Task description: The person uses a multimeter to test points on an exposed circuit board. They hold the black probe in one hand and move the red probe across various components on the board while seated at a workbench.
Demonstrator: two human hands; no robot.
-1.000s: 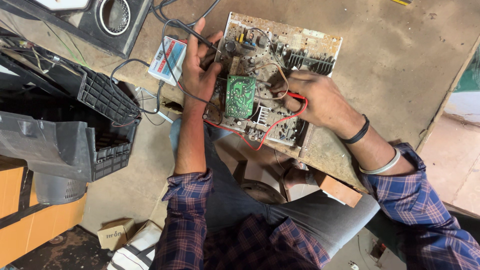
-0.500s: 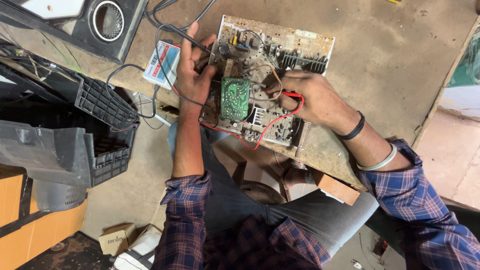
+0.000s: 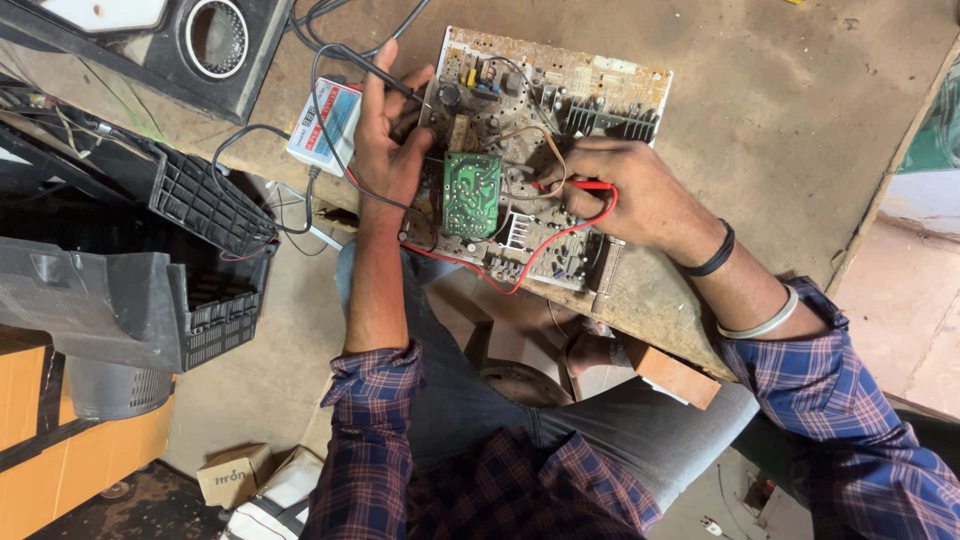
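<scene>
The left hand (image 3: 388,140) is closed around one black probe (image 3: 385,78), its tip on the left part of the circuit board (image 3: 545,160). The right hand (image 3: 625,195) pinches one red probe (image 3: 580,185) at the board's middle. One board lies on the worn table (image 3: 800,120); one white meter (image 3: 325,125) sits left of it.

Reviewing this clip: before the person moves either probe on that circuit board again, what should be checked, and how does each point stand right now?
1. Left hand holds the black probe in a firm grip: ok.
2. Right hand holds the red probe: ok.
3. Red probe tip resting on a board contact: cannot tell, fingers hide it.
4. Circuit board lies flat on the table: ok, though its near edge sits at the table's edge.
5. Red lead lies clear of the components: not ok, it loops across the board.
6. Meter display visible: cannot tell, too small.
</scene>
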